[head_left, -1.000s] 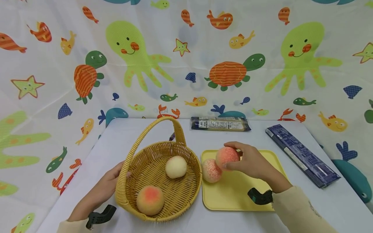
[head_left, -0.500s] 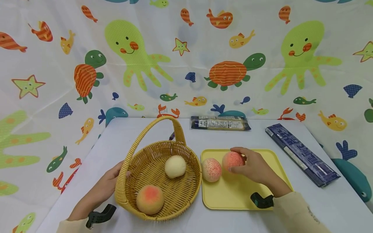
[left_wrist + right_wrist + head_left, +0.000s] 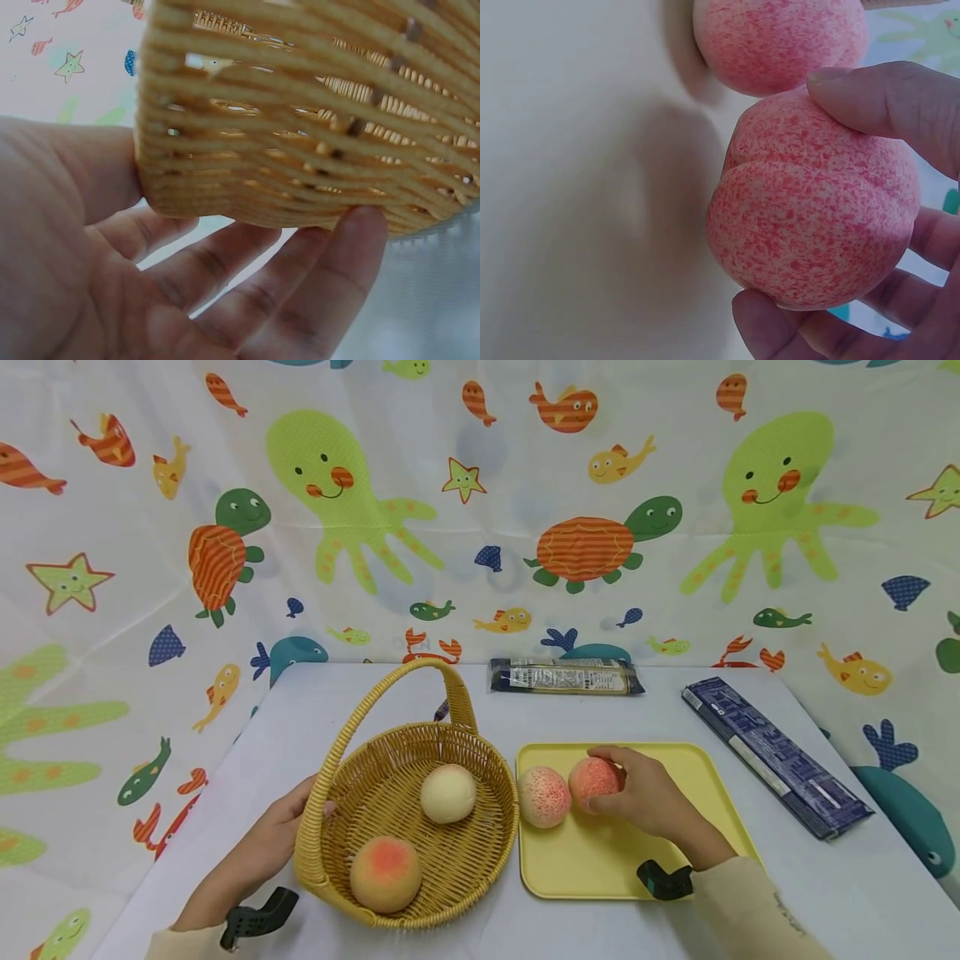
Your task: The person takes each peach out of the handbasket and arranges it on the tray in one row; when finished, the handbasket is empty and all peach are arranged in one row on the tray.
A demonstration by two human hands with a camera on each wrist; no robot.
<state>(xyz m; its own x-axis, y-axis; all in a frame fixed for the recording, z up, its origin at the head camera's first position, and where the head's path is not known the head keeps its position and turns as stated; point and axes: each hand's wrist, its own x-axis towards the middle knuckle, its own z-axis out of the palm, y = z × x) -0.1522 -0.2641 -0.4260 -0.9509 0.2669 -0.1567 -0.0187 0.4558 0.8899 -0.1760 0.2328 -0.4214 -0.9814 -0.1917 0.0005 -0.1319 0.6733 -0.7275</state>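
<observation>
My right hand [image 3: 645,789] grips a pink speckled peach [image 3: 810,202] over the yellow tray [image 3: 637,885], with the thumb on one side and fingers on the other. Whether that peach touches the tray, I cannot tell. Just left of it on the tray sits a second speckled peach [image 3: 544,797]. My left hand [image 3: 281,827] holds the left side of the wicker basket [image 3: 480,868], thumb at the rim; in the left wrist view its fingers reach along the woven wall [image 3: 300,150]. Inside the basket lie a pale peach [image 3: 447,794] and an orange-red peach [image 3: 386,874], apart.
A dark package [image 3: 566,677] lies at the back of the white table [image 3: 300,710]. Another long blue package [image 3: 776,756] lies slantwise right of the tray. A small dark object [image 3: 442,710] shows behind the basket, whose tall handle [image 3: 360,718] arches up. Patterned cloth hangs behind.
My right hand has moved its peach a little right and lower, then slightly left, beside the other speckled peach on the tray. The left hand and basket have stayed almost still.
</observation>
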